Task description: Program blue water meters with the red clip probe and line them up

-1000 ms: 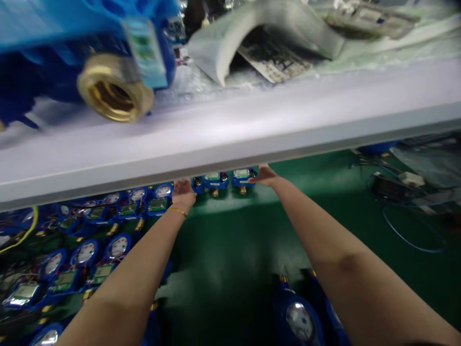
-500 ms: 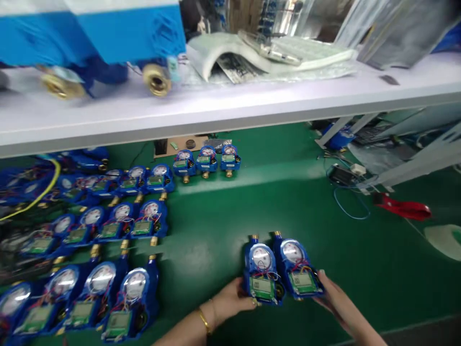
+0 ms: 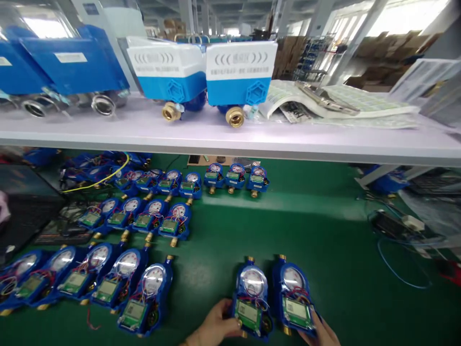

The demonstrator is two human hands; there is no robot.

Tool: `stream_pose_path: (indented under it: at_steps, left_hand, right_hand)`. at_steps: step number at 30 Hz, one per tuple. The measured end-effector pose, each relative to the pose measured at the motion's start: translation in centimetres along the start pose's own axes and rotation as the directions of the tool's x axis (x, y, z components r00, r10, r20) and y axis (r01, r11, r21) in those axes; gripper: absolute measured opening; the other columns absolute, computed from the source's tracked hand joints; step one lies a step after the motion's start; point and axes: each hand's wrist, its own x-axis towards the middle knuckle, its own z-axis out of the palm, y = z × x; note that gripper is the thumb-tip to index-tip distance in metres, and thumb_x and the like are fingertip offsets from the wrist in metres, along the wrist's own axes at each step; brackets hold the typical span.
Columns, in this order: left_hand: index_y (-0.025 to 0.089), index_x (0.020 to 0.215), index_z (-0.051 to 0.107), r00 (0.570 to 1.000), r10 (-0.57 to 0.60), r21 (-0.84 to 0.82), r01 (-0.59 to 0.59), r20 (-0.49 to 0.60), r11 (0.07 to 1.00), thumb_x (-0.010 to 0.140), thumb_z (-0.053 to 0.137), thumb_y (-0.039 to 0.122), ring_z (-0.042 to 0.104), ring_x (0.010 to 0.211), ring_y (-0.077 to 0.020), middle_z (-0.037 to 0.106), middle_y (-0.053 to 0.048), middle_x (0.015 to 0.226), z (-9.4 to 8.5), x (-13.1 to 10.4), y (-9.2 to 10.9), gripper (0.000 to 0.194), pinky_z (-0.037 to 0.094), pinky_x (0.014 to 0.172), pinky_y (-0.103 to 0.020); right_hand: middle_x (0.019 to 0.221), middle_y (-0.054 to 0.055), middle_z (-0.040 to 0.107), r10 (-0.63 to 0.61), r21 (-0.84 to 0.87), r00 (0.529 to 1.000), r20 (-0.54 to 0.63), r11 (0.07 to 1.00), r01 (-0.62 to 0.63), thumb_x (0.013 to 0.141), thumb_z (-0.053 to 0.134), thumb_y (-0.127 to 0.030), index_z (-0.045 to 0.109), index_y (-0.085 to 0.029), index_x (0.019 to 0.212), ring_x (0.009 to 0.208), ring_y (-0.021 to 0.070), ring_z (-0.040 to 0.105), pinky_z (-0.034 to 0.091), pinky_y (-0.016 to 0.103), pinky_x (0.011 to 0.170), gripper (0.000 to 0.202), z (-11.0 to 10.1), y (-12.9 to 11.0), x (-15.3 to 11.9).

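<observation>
Two blue water meters with exposed circuit boards lie side by side at the lower middle of the green bench. My left hand is closed around the lower left side of the left water meter, with the thumb by its green board. At the lower right corner of the right water meter, my right hand grips its edge. Each meter has a round dial, a small display, loose coloured wires and a brass threaded end pointing away from me. A narrow gap separates the two.
Rows of similar meters stand on the left of the green bench. A white shelf crosses above, carrying boxy blue-and-white meters and papers. Cables with a black adapter lie at right, a laptop at left.
The head view has tilted up and levelled. Both meters, with my hands on them, have come closer to the left row, and the gap between them has widened slightly.
</observation>
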Motion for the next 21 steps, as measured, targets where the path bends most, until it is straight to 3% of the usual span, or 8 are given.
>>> stream_pose_path:
  at_steps: [3, 6, 10, 12, 17, 19, 21]
  left_hand:
    - [0.011, 0.104, 0.060, 0.991, 0.059, -0.076, -0.068, -0.120, 0.995, 0.055, 0.085, 0.044, 0.062, 0.102, -0.0306, 0.063, -0.016, 0.112, -2.2, -0.6, 2.8, 0.064, 0.052, 0.087, -0.041]
    - [0.012, 0.107, 0.057, 0.956, 0.125, -0.134, -0.165, -0.266, 0.977, 0.062, 0.083, 0.034, 0.064, 0.097, -0.0245, 0.063, -0.015, 0.111, -4.1, 1.1, 6.1, 0.057, 0.052, 0.087, -0.035]
    - [0.012, 0.097, 0.057, 0.856, 0.203, -0.177, -0.319, -0.476, 0.931, 0.082, 0.067, 0.026, 0.064, 0.080, -0.0136, 0.065, -0.006, 0.094, -5.3, 5.1, 10.6, 0.023, 0.053, 0.080, -0.030]
    - [0.011, 0.094, 0.057, 0.805, 0.233, -0.176, -0.382, -0.545, 0.907, 0.089, 0.057, 0.029, 0.062, 0.081, -0.0141, 0.063, -0.005, 0.092, -5.3, 7.0, 12.7, 0.018, 0.054, 0.075, -0.032]
    - [0.012, 0.101, 0.058, 0.730, 0.284, -0.094, -0.429, -0.622, 0.898, 0.090, 0.055, 0.033, 0.061, 0.084, -0.0159, 0.061, -0.006, 0.098, -4.4, 9.9, 15.7, 0.025, 0.054, 0.073, -0.033]
    - [0.012, 0.102, 0.058, 0.709, 0.300, -0.022, -0.407, -0.638, 0.913, 0.090, 0.055, 0.033, 0.061, 0.083, -0.0157, 0.061, -0.006, 0.097, -4.0, 9.6, 15.5, 0.025, 0.054, 0.073, -0.033]
    - [0.012, 0.099, 0.059, 0.700, 0.332, 0.073, -0.373, -0.632, 0.925, 0.088, 0.058, 0.031, 0.061, 0.080, -0.0153, 0.062, -0.005, 0.094, -3.7, 7.6, 14.6, 0.023, 0.054, 0.072, -0.034]
  right_hand:
    - [0.089, 0.009, 0.068, -0.086, 0.001, 0.994, 0.062, 0.996, 0.087, 0.046, 0.077, -0.060, 0.057, -0.015, 0.102, 0.098, 0.0322, 0.064, 0.061, 0.035, 0.071, 0.075, 6.8, -1.2, -0.6]
    - [0.088, 0.008, 0.067, -0.162, 0.010, 0.985, 0.066, 0.987, 0.162, 0.045, 0.078, -0.057, 0.057, -0.014, 0.099, 0.092, 0.0300, 0.065, 0.061, 0.030, 0.059, 0.073, 13.8, -3.3, -0.1]
    - [0.094, 0.007, 0.066, -0.209, -0.005, 0.971, 0.113, 0.978, 0.211, 0.060, 0.072, -0.054, 0.059, -0.015, 0.100, 0.091, 0.0262, 0.065, 0.060, 0.027, 0.058, 0.058, 21.5, -6.3, 2.4]
    - [0.102, 0.009, 0.064, -0.211, -0.041, 0.970, 0.119, 0.975, 0.217, 0.067, 0.069, -0.051, 0.058, -0.014, 0.103, 0.094, 0.0254, 0.064, 0.061, 0.028, 0.061, 0.053, 24.4, -8.0, 3.6]
    - [0.128, 0.012, 0.053, -0.201, -0.144, 0.968, 0.153, 0.964, 0.223, 0.080, 0.060, -0.049, 0.048, -0.015, 0.119, 0.109, 0.0235, 0.059, 0.059, 0.031, 0.078, 0.053, 28.7, -12.0, 5.1]
    - [0.132, 0.012, 0.052, -0.183, -0.178, 0.963, 0.199, 0.959, 0.219, 0.083, 0.056, -0.053, 0.044, -0.017, 0.124, 0.112, 0.0228, 0.058, 0.057, 0.031, 0.084, 0.056, 28.6, -12.8, 4.9]
    - [0.133, 0.014, 0.051, -0.148, -0.217, 0.958, 0.246, 0.955, 0.203, 0.086, 0.043, -0.062, 0.039, -0.018, 0.129, 0.115, 0.0233, 0.056, 0.054, 0.033, 0.089, 0.062, 27.4, -12.4, 4.2]
